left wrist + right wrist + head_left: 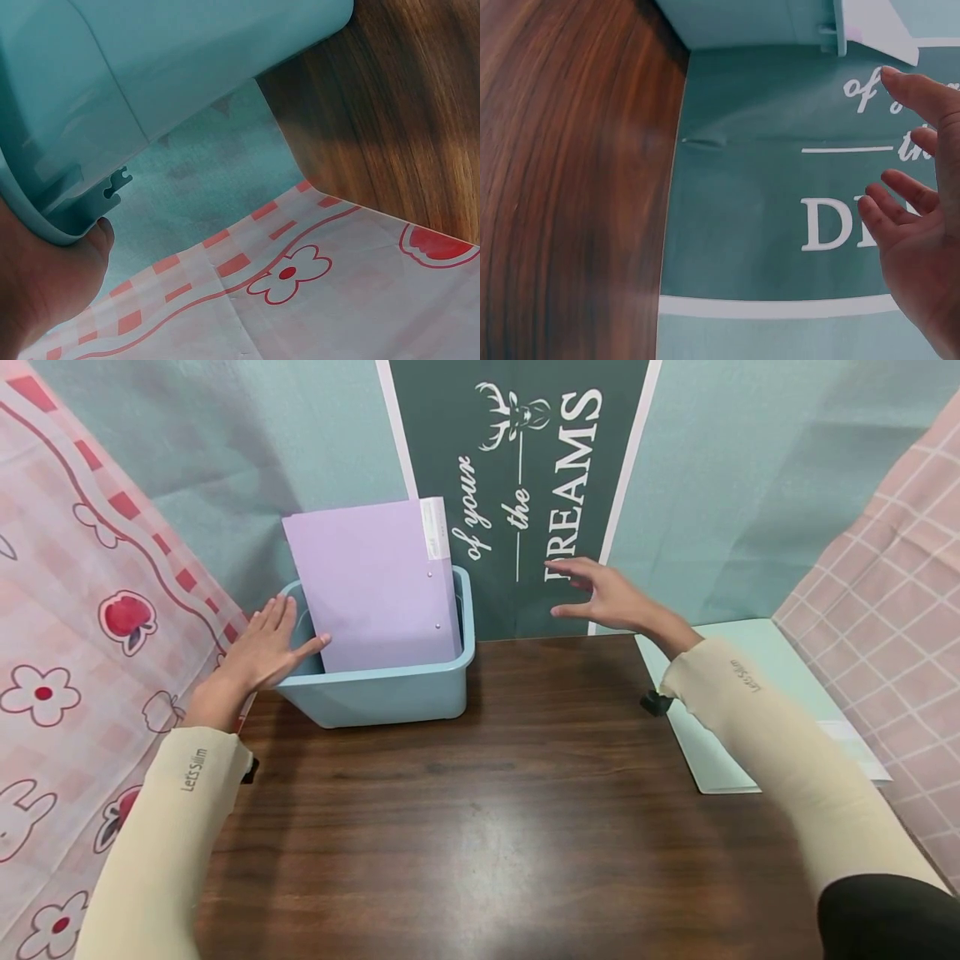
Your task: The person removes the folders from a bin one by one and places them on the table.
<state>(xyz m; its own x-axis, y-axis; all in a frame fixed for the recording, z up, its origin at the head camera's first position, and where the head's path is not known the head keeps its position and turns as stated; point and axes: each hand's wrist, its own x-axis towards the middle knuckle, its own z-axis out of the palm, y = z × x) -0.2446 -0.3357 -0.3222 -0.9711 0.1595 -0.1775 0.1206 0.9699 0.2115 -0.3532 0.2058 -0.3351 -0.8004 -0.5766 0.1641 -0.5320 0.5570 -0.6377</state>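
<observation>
In the head view a light blue plastic bin [382,697] stands at the back left of the table. A purple file folder [375,585] with a white label strip leans upright inside it, its upper part above the rim. My left hand [258,647] lies at the bin's left rim, fingers straight and thumb out toward the folder. In the left wrist view that hand [56,277] meets the bin's rim [64,238]; its fingers are hidden there. My right hand [603,593] hangs in the air right of the bin, fingers spread and slightly bent, holding nothing.
A pale green folder [720,752] lies flat on the brown wooden table [480,827] at the right, partly under my right forearm. Behind the table hangs a blue-green cloth with a dark lettered panel [517,527]. Patterned pink cloths [67,635] border both sides.
</observation>
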